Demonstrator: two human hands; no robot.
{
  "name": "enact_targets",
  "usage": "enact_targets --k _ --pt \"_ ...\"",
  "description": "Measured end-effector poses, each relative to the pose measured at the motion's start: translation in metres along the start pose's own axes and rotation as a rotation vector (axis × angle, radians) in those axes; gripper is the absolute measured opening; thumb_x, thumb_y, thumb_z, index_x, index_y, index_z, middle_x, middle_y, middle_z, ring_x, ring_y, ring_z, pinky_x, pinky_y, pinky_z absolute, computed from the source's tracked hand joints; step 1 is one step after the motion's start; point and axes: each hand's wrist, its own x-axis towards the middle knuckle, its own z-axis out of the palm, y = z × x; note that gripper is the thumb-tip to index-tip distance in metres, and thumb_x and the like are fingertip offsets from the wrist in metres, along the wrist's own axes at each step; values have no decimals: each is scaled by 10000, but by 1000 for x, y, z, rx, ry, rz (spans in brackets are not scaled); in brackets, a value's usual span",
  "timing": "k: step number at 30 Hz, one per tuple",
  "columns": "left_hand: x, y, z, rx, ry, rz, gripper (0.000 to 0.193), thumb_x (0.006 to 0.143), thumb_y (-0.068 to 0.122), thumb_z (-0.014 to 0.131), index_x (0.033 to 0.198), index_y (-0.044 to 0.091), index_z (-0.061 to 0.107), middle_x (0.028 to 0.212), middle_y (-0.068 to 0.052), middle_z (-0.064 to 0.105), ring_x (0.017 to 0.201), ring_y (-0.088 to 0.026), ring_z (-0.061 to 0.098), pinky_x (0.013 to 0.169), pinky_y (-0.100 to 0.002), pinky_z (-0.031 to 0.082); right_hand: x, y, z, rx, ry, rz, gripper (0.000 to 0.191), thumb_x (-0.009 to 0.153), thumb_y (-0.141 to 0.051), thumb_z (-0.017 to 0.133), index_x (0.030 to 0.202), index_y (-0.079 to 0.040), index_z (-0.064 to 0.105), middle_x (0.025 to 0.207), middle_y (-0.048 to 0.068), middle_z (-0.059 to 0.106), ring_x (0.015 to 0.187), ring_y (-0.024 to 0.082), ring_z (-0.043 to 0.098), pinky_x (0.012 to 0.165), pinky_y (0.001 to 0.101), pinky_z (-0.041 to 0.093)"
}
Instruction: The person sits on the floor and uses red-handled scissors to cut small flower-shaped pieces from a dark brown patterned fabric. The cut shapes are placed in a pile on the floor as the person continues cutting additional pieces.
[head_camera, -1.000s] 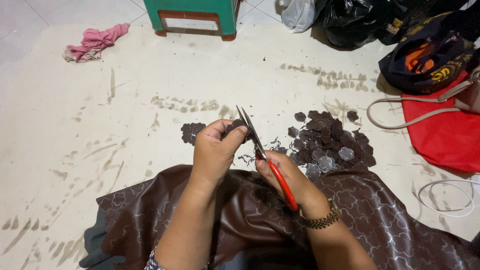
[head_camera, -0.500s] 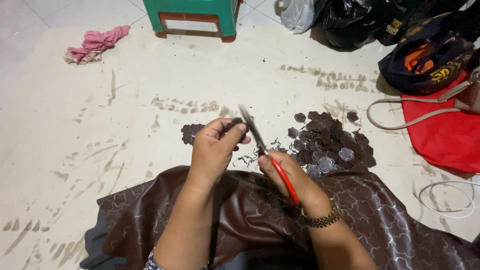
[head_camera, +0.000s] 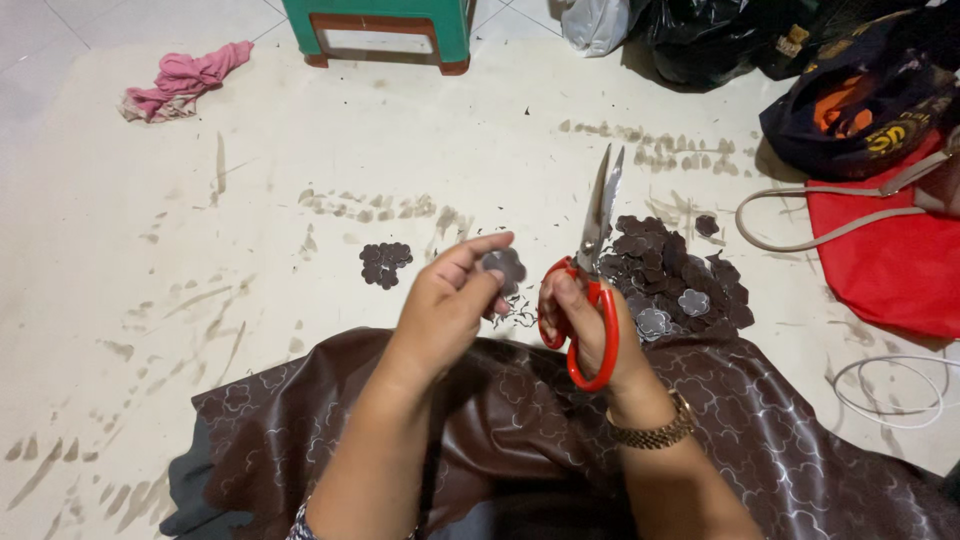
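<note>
Spread widest, under everything: pale, scuffed floor covering (head_camera: 200, 250), strewn with dark snippets. Draped over the lap: glossy dark brown fabric embossed with a flower pattern (head_camera: 780, 450). Off to the right, well apart from the work: flat red cloth bag (head_camera: 890, 270). At the top edge: green stool (head_camera: 455, 25). Far left: crumpled pink rag (head_camera: 185, 80).

Just beyond the right hand: heap of cut brown flower-shaped pieces (head_camera: 680, 270); further left, a smaller cluster of the same cut-outs (head_camera: 385, 262).

Closer in: left hand (head_camera: 440, 315) closed in a pinch, thumb and fingertips clamped on a single small brown flower cut-out (head_camera: 503, 265), held up above the floor between the two piles. Right hand (head_camera: 600, 335) wrapped through the loops of red-handled steel scissors (head_camera: 590, 270), gripping firmly, blades together and pointing straight up, just beside the cut-out but clear of it.

Judged from this: between snips on one flower, trimming its outline, with the edge being looked over. Calling next for opened blades, brought back level to the cut-out's rim, and a slight turn of the piece in the pinch to follow the petal curve.

Against half a second ago: blades then slanted up and left with the tip at the left hand's fingers; now swung upright and drawn away. Left hand then curled over the piece; now fingers extended, cut-out shown plainly. Piles, fabric and bag unmoved.
</note>
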Motion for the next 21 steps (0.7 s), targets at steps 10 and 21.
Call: enact_targets --k 10,21 --pt "-14 7 24 157 -56 39 549 893 26 637 1436 25 555 947 8 653 754 -38 529 656 -212 462 -9 -16 8 -55 93 -27 149 976 -163 656 960 -22 611 722 0 564 609 82 518 551 243 421" --pt "2 -25 18 -92 46 84 124 976 104 706 1036 3 664 863 9 655 774 -46 560 672 -200 464 -9 -15 16 -54 143 -5 184 998 -176 655 876 -50 598 676 14 592 562 100 540 522 256 440"
